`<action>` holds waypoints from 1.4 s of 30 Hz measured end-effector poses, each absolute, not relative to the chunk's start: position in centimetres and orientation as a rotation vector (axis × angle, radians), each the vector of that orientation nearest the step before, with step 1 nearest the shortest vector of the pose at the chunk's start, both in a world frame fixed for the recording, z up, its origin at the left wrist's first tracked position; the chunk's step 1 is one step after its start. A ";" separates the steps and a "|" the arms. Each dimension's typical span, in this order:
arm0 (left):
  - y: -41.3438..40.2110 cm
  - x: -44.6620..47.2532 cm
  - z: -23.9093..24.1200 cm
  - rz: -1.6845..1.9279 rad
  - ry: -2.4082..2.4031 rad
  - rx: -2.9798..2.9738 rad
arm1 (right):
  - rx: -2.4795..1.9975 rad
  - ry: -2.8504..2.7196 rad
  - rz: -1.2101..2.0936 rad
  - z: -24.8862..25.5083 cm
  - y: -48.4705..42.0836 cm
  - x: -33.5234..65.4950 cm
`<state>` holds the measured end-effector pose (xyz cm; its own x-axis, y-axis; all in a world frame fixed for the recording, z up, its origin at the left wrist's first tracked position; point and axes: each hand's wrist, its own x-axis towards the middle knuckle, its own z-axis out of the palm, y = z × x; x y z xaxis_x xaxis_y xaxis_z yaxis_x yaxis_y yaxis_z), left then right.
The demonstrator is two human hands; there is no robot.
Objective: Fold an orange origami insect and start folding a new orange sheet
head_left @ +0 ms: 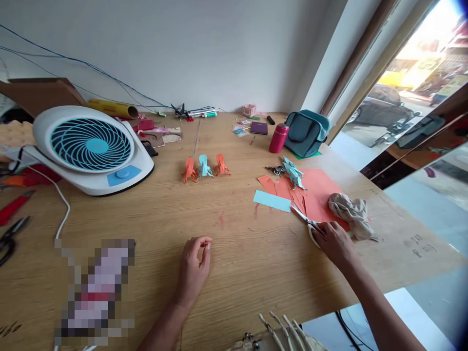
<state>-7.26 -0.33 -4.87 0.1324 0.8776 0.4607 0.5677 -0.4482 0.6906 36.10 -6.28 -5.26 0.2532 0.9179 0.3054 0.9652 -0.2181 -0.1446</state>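
Observation:
My left hand (194, 265) rests on the table at the front middle. Its fingers are curled toward the thumb, and I see nothing held in them. At the right, my right hand (334, 243) has its fingers closed at the handles of a pair of scissors (302, 214) lying low over the table. The blades point to the upper left, toward a light blue paper strip (272, 200). Behind the blades are orange paper sheets (320, 187) and cut orange pieces. A folded light blue paper figure (293, 173) lies on top of them.
Three folded paper figures (205, 166) stand mid-table. A white fan (93, 146) is at the left, with black-handled scissors (10, 239) and a blurred-out object (98, 287) nearer. A crumpled cloth (351, 214), pink bottle (279, 138) and teal bag (307, 134) are at the right.

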 end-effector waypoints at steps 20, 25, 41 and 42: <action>-0.2 -7.5 -4.6 1.193 1.463 2.101 | -2.552 -1.298 -0.334 -3.0 -4.4 44.9; -0.3 -7.6 -4.6 1.181 1.471 2.114 | -2.607 -1.122 -0.419 -3.3 -6.4 46.4; 0.2 -7.8 -5.1 1.081 1.444 2.072 | -2.573 -1.273 -0.205 -3.8 -5.4 42.2; 0.2 -7.8 -5.1 1.079 1.439 2.073 | -2.567 -1.283 -0.158 -4.1 -4.2 41.4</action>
<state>-7.79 0.22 -5.15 0.1741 0.9133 0.3683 0.6094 -0.3937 0.6882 41.36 -4.21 -4.06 0.6026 0.7687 0.2143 0.7977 -0.5729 -0.1880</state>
